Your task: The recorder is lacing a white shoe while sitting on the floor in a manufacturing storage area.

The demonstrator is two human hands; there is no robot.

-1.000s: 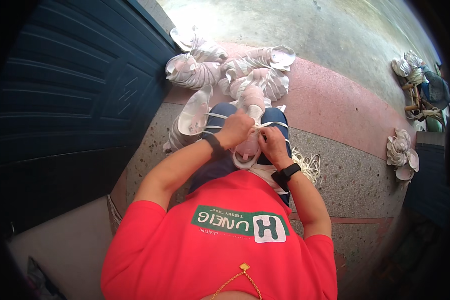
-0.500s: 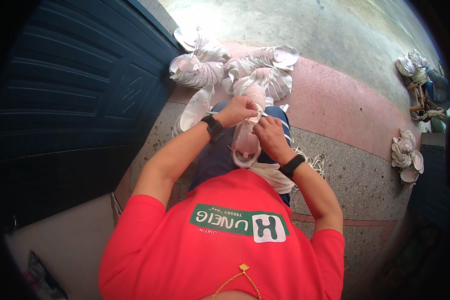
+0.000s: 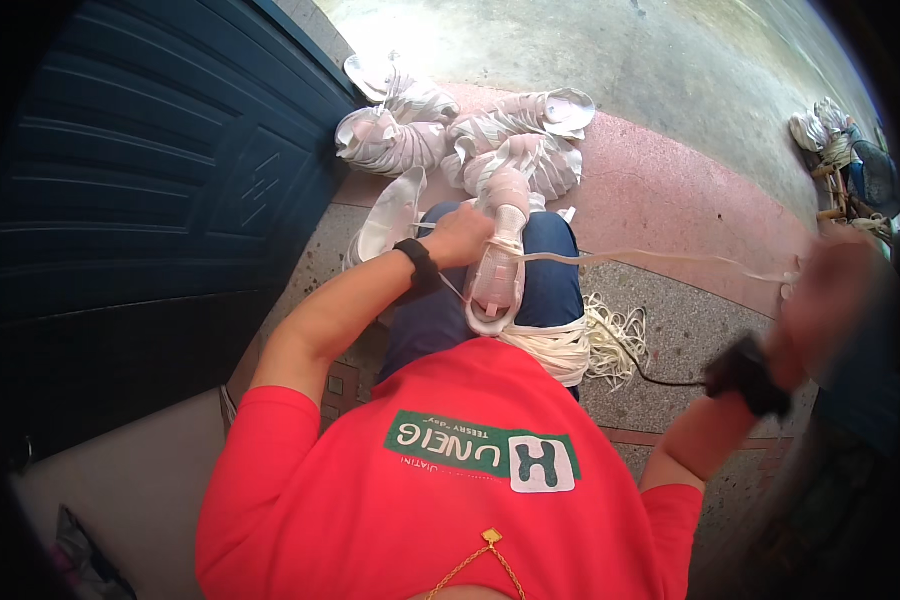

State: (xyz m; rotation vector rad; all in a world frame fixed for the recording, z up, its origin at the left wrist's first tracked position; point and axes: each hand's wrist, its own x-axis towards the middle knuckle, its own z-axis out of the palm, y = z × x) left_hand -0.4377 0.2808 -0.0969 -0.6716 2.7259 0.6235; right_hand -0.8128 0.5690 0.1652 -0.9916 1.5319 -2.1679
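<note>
A pale pink and white shoe upper (image 3: 496, 282) lies lengthwise between my knees, its opening towards me. My left hand (image 3: 462, 236) is closed at its left edge, fingers bent against it; what lies under the fingertips is partly hidden. A white shoelace (image 3: 650, 256) runs from the upper far out to the right, up to my right hand (image 3: 832, 300). That hand is raised and blurred, with the lace reaching its fingers. Another length of lace loops below my left hand. Several white laces (image 3: 550, 350) lie in a bundle over my right thigh.
Several bundles of shoe uppers (image 3: 390, 140) lie ahead on the pink floor strip. A loose white upper (image 3: 392, 220) stands left of my knee. Tangled laces (image 3: 618, 345) hang at the right. A dark blue door (image 3: 160, 180) borders the left; more uppers (image 3: 815, 310) lie far right.
My right hand has swung from the upper far out to the right, drawing the lace into a long line. My left hand has shifted slightly down and left, staying by the upper.
</note>
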